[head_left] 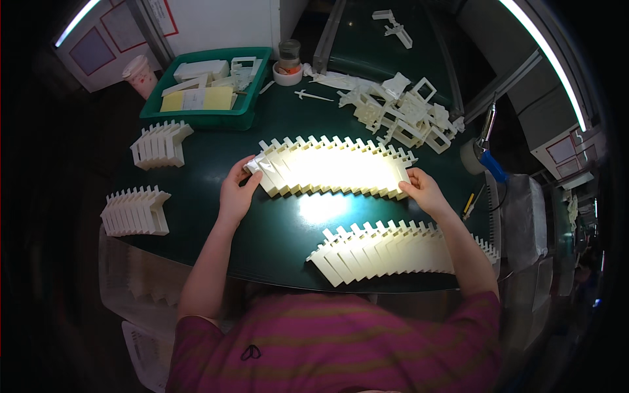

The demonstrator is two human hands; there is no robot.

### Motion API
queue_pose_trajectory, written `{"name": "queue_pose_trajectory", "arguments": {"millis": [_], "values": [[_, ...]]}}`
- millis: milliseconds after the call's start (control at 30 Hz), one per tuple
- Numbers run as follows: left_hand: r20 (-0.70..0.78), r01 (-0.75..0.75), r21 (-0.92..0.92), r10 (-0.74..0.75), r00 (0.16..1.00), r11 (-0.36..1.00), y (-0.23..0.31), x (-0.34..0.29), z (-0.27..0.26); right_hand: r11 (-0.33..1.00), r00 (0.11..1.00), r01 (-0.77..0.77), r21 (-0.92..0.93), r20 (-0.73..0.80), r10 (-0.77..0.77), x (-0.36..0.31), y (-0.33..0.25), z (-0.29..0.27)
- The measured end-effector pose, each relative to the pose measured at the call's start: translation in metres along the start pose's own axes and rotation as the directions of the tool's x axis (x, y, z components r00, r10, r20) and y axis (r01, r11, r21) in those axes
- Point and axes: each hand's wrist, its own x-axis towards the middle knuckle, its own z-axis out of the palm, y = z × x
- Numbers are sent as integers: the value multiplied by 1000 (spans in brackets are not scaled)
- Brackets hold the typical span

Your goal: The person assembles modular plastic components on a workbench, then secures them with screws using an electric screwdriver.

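A long row of nested white plastic parts [334, 169] spans the middle of the green tabletop [275, 249], its left end pinched by the left hand [237, 188], its right end by the right hand [424, 191]. A second row [383, 252] lies near right, two shorter rows [136, 213] left, loose white frames [406, 114] far right, a green tray [247, 119] far left.

No word or number can be read. On the flat pale-yellow piece [219, 99] in the green rectangular plastic tray [196, 122], the small white label [194, 99] is unclear. Behind this tray, the red-bordered rectangular sheets [122, 27] are also not legible.
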Motion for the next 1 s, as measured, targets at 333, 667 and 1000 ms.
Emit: {"name": "queue_pose_trajectory", "arguments": {"millis": [333, 667, 1000], "values": [[73, -168, 157, 158, 985, 973, 23, -7, 43, 669, 915, -73, -739, -317, -249, -35, -59, -59], [197, -247, 20, 238, 951, 969, 69, 9, 55, 395, 947, 50, -917, -83, -311, 169, -101, 33], [-113, -313, -136, 300, 947, 940, 83, 59, 71, 801, 794, 593, -87, -106, -599, 152, -156, 52]]}}
